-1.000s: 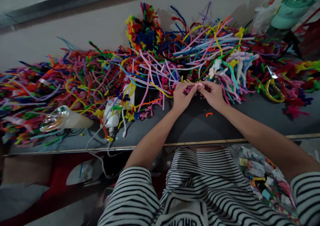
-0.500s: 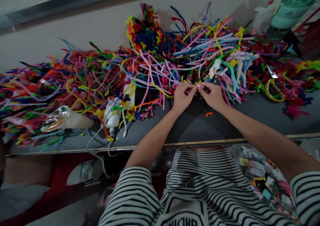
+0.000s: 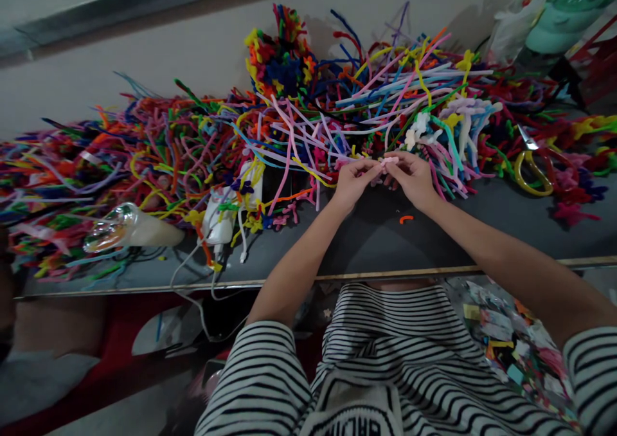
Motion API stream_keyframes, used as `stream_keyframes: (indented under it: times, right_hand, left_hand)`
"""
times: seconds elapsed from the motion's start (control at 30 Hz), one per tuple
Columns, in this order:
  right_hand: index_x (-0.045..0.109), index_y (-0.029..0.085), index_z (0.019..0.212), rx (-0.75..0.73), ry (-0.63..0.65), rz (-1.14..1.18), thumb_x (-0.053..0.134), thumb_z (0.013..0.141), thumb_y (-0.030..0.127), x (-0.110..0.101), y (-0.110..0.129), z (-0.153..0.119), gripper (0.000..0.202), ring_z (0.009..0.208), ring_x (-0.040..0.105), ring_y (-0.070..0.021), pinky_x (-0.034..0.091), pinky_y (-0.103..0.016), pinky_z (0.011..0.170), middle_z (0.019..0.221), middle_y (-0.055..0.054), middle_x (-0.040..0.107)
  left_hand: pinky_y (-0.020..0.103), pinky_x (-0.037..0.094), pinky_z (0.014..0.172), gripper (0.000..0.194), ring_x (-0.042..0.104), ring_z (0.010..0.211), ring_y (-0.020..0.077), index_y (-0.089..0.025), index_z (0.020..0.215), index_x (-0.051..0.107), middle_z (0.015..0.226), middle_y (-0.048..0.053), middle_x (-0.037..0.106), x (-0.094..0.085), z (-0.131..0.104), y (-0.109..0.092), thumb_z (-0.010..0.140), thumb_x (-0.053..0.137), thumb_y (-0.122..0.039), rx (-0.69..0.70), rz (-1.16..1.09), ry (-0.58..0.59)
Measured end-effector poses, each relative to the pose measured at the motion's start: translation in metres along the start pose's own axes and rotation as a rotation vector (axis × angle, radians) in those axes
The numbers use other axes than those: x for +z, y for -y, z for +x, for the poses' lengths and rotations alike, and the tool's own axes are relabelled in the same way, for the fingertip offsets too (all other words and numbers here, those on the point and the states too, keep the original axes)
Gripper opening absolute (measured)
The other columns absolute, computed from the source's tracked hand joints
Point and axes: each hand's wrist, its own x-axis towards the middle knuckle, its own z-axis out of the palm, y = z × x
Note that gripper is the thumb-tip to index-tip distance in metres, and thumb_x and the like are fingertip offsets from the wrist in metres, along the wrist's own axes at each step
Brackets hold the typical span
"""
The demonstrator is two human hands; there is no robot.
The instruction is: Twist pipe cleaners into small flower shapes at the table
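Observation:
Between both hands, over the grey table, is a small pale pink pipe cleaner piece, bent into a petal-like shape. My left hand pinches its left side with thumb and forefinger. On the other side my right hand has its fingertips closed on it too. Just beyond the hands lie long pink and lilac pipe cleaners and a white pipe cleaner flower. A short orange pipe cleaner scrap rests on the table nearer to me.
Yellow-handled scissors lie to the right. At left are a clear plastic-wrapped bottle and a white charger with cables hanging over the edge. A heap of coloured pipe cleaners lines the wall. A bin of scraps stands below.
The pink piece shows more between my fingertips, and my right fingers have shifted slightly over it. The whole view has moved a little; both hands stay together.

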Motion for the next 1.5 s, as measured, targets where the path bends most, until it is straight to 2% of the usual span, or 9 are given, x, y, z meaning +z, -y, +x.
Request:
stream_keyframes:
  times: [0.2, 0.33, 0.5, 0.67, 0.83, 0.93, 1.17, 1.37, 1.5]
  right_hand:
    - [0.078, 0.025, 0.098, -0.106, -0.075, -0.089, 0.075, 0.081, 0.073, -0.001, 0.000, 0.000, 0.051, 0.068, 0.070, -0.0191, 0.059, -0.035, 0.060, 0.087, -0.004, 0.077]
    - [0.079, 0.025, 0.101, -0.137, -0.066, -0.235, 0.071, 0.084, 0.074, -0.004, -0.002, -0.002, 0.053, 0.079, 0.073, -0.0238, 0.061, -0.040, 0.070, 0.093, -0.006, 0.079]
    - [0.081, 0.024, 0.102, -0.148, -0.050, -0.262, 0.068, 0.085, 0.076, -0.004, -0.003, -0.002, 0.056, 0.088, 0.075, -0.0265, 0.062, -0.040, 0.073, 0.098, -0.007, 0.079]
    - [0.081, 0.024, 0.096, -0.091, -0.006, -0.174, 0.072, 0.080, 0.078, -0.003, 0.000, 0.000, 0.057, 0.070, 0.072, -0.0205, 0.060, -0.035, 0.062, 0.091, -0.006, 0.078]
    - [0.080, 0.023, 0.093, -0.034, 0.045, -0.085, 0.075, 0.075, 0.079, -0.003, -0.001, 0.003, 0.060, 0.056, 0.063, -0.0153, 0.050, -0.029, 0.046, 0.081, -0.004, 0.075]
    - [0.080, 0.023, 0.093, -0.007, 0.027, -0.072, 0.076, 0.073, 0.080, -0.003, -0.002, 0.004, 0.060, 0.055, 0.063, -0.0151, 0.047, -0.028, 0.044, 0.078, -0.003, 0.074]
    - [0.079, 0.023, 0.088, -0.012, 0.047, -0.071, 0.070, 0.079, 0.082, -0.002, -0.001, 0.003, 0.060, 0.055, 0.063, -0.0145, 0.048, -0.028, 0.045, 0.077, -0.004, 0.074]
    - [0.072, 0.023, 0.075, 0.085, 0.050, -0.002, 0.064, 0.074, 0.092, -0.003, -0.005, 0.005, 0.069, 0.052, 0.063, -0.0169, 0.046, -0.029, 0.042, 0.061, -0.003, 0.065]
    - [0.076, 0.023, 0.081, 0.062, 0.059, 0.009, 0.072, 0.072, 0.086, -0.001, -0.004, 0.005, 0.064, 0.053, 0.063, -0.0155, 0.045, -0.028, 0.042, 0.070, -0.003, 0.070]
  left_hand:
    - [0.034, 0.054, 0.083, 0.026, 0.068, 0.087, 0.0175, -0.024, 0.098, 0.078, 0.095, 0.004, 0.079, 0.004, -0.007, -0.003, 0.091, 0.076, -0.049, 0.298, 0.477, -0.190]
    - [0.037, 0.052, 0.090, 0.029, 0.068, 0.088, 0.0195, -0.025, 0.090, 0.077, 0.089, 0.003, 0.078, 0.003, -0.008, -0.005, 0.096, 0.068, -0.052, 0.385, 0.606, -0.196]
    - [0.036, 0.052, 0.086, 0.031, 0.066, 0.085, 0.0186, -0.024, 0.088, 0.076, 0.086, 0.004, 0.078, 0.002, -0.005, 0.004, 0.099, 0.065, -0.051, 0.345, 0.610, -0.190]
    - [0.031, 0.055, 0.071, 0.046, 0.064, 0.069, 0.0141, -0.021, 0.089, 0.073, 0.079, 0.003, 0.073, -0.001, 0.001, 0.015, 0.097, 0.059, -0.065, 0.177, 0.324, -0.064]
    - [0.027, 0.053, 0.059, 0.050, 0.063, 0.063, 0.0116, -0.022, 0.094, 0.073, 0.081, 0.003, 0.073, -0.003, 0.005, 0.024, 0.091, 0.065, -0.070, 0.032, 0.072, 0.050]
    - [0.026, 0.053, 0.059, 0.048, 0.064, 0.064, 0.0116, -0.022, 0.093, 0.073, 0.081, 0.003, 0.073, -0.002, 0.005, 0.026, 0.092, 0.064, -0.069, -0.001, 0.077, 0.019]
    - [0.026, 0.055, 0.066, 0.045, 0.068, 0.073, 0.0127, -0.022, 0.106, 0.076, 0.092, 0.004, 0.078, 0.000, 0.001, 0.016, 0.092, 0.068, -0.064, 0.158, 0.246, -0.068]
    - [0.028, 0.056, 0.067, 0.042, 0.069, 0.070, 0.0140, -0.022, 0.100, 0.078, 0.082, 0.003, 0.077, -0.001, 0.004, 0.020, 0.094, 0.066, -0.062, 0.157, 0.321, -0.165]
    - [0.029, 0.056, 0.067, 0.043, 0.070, 0.071, 0.0151, -0.021, 0.103, 0.077, 0.084, 0.004, 0.078, -0.002, 0.005, 0.025, 0.094, 0.066, -0.062, 0.165, 0.305, -0.190]
